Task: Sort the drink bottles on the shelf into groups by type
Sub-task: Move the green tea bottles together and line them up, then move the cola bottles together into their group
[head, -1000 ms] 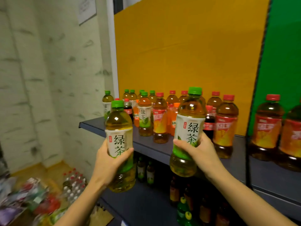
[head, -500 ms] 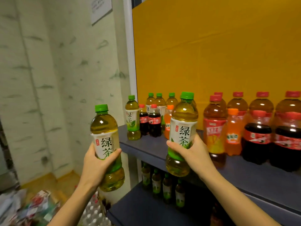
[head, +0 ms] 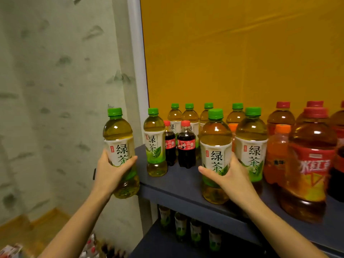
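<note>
Nearest, the left hand (head: 109, 171) is wrapped around the lower label of a green tea bottle (head: 120, 151), held upright in the air just off the left end of the shelf (head: 178, 185), not resting on it. The right hand (head: 229, 175) is closed around a second green tea bottle (head: 216, 155), thumb across the front of the label; its base sits at the shelf's front edge, though whether it touches the board or hangs just above I cannot tell.

Just beside that bottle to the right stands another green tea bottle (head: 251, 146), and a large red-capped iced tea bottle (head: 310, 161) stands at the near right with an orange soda bottle (head: 277, 155) beside it.

Further in, a lone green tea bottle (head: 155, 144) stands near the shelf's left end, with two small cola bottles (head: 183, 145) close on its right.

At the back, against the yellow panel (head: 242, 53), runs a row of green-capped bottles (head: 189, 116), then red-capped ones (head: 281, 116) to the right.

Below, the lower shelf (head: 158, 244) holds small green-labelled bottles (head: 195, 231), blurred
</note>
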{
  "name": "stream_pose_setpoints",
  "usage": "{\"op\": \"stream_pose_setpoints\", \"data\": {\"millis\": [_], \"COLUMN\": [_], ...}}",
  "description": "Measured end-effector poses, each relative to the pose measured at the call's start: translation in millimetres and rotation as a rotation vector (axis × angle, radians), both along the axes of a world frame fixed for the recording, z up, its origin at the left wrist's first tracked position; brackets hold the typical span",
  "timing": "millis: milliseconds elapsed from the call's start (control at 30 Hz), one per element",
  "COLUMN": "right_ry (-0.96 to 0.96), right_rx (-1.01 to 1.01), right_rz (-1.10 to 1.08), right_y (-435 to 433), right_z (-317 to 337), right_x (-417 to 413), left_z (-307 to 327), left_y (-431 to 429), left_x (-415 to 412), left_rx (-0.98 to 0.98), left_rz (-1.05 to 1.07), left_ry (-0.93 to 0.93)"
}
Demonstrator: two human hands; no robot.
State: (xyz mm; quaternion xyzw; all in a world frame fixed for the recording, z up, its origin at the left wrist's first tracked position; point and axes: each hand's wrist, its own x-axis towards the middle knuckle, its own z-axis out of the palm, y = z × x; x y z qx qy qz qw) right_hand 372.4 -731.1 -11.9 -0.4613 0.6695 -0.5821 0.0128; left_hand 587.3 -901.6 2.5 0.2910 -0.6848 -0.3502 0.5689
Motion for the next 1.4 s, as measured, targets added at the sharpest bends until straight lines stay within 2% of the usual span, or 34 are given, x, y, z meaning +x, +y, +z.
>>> {"op": "stream_pose_setpoints", "data": {"millis": [367, 633, 733, 800, 833, 900, 1000, 1067, 1133, 1200, 1400], "right_ry": [-0.069, 0.075, 0.179, 0.286, 0.352, 0.433, 0.406, 0.374, 0.339, 0.309, 0.177], "right_rx": [-0.027, -0.062, -0.03, -0.043, -0.073, -0.112, -0.06, -0.009, 0.022, 0.036, 0.083], "right_rz": [-0.238, -0.539, -0.666, -0.745, -0.756, -0.728, -0.599, -0.537, -0.508, -0.507, -0.521], "right_y": [-34, -42, -40, -39, -40, -45, -64, -81, -98, -112, -139], "right_z": [0, -1, -6, -11, -13, -14, -15, -15, -16, -17, -13], "right_x": [22, 50, 64, 74, 80, 88, 92, 87, 77, 68, 50], "left_z": [-9, -11, -13, -14, -14, -18, -33, -44, -52, -54, -55], "left_y": [-128, -167, -162, -146, -133, -103, -63, -48, -43, -45, -54], "left_x": [-34, -47, -36, -22, -15, -10, -24, -41, -56, -62, -63], "left_rx": [0.083, 0.157, 0.101, -0.085, -0.218, -0.423, -0.466, -0.438, -0.355, -0.254, -0.156], "left_rz": [-0.231, -0.417, -0.338, -0.194, -0.17, -0.312, -0.694, -0.818, -0.824, -0.803, -0.677], "left_ry": [-0.086, -0.135, -0.111, 0.018, 0.111, 0.186, -0.045, -0.223, -0.27, -0.237, -0.201]}}
